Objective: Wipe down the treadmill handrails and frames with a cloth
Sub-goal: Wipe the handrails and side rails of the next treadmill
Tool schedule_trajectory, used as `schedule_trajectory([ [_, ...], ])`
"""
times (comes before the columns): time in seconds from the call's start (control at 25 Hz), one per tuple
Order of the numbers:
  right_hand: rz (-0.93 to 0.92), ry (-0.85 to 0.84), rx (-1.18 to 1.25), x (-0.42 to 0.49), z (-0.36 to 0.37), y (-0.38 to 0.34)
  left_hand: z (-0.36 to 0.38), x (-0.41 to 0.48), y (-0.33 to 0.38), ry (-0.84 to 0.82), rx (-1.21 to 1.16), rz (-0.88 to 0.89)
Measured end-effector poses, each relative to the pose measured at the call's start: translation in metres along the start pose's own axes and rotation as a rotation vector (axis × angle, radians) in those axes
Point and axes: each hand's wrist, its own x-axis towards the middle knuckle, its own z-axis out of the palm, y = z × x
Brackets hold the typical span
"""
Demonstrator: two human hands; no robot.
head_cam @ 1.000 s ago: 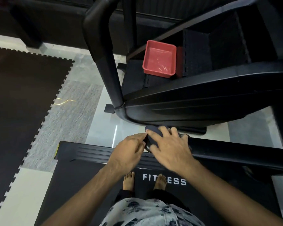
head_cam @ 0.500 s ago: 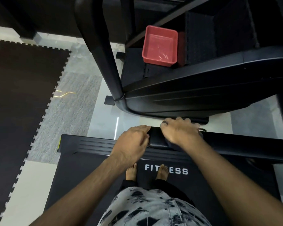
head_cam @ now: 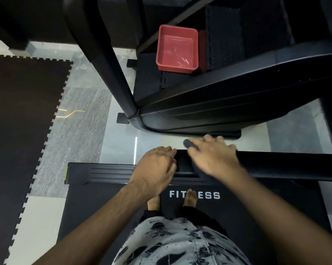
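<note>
Pressing on the dark cloth [head_cam: 189, 144], the right hand [head_cam: 213, 159] is seen blurred, its fingers [head_cam: 208, 139] laid nearly straight and spread over it rather than curled round it. The cloth is kept against the near end of the black treadmill handrail [head_cam: 295, 165]. The left hand [head_cam: 155, 169] is set just beside that end, fingers [head_cam: 169, 152] loosely curled; whether anything is gripped cannot be told. A red tray [head_cam: 177, 48] is seen well apart.

Floor gap [head_cam: 256, 145]: narrow passage between handrail [head_cam: 285, 165] and neighbouring machine frame [head_cam: 218, 115].
Left of handrail end: open above pale floor [head_cam: 119, 148].
Upright post [head_cam: 104, 69]: barrier farther left, ahead.
</note>
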Motion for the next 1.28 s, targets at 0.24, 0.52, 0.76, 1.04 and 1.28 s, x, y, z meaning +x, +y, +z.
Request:
schedule_trajectory([
  [0.24, -0.040, 0.072, -0.101, -0.027, 0.014, 0.001, 0.003, 0.006, 0.010, -0.047, 0.017, 0.029],
  [0.52, -0.084, 0.105, -0.097, -0.033, 0.017, 0.022, 0.011, 0.015, 0.027, -0.073, 0.058, 0.078],
  [0.76, 0.087, -0.030, -0.151, -0.016, -0.005, 0.053, 0.020, 0.020, 0.044, -0.101, 0.083, 0.035],
  [1.04, 0.172, -0.019, -0.042, 0.000, -0.007, 0.086, 0.030, 0.030, 0.065, -0.094, 0.091, 0.008],
  [1.28, 0.066, -0.067, 0.097, 0.015, -0.016, 0.105, 0.035, 0.036, 0.080, -0.119, 0.102, 0.006],
])
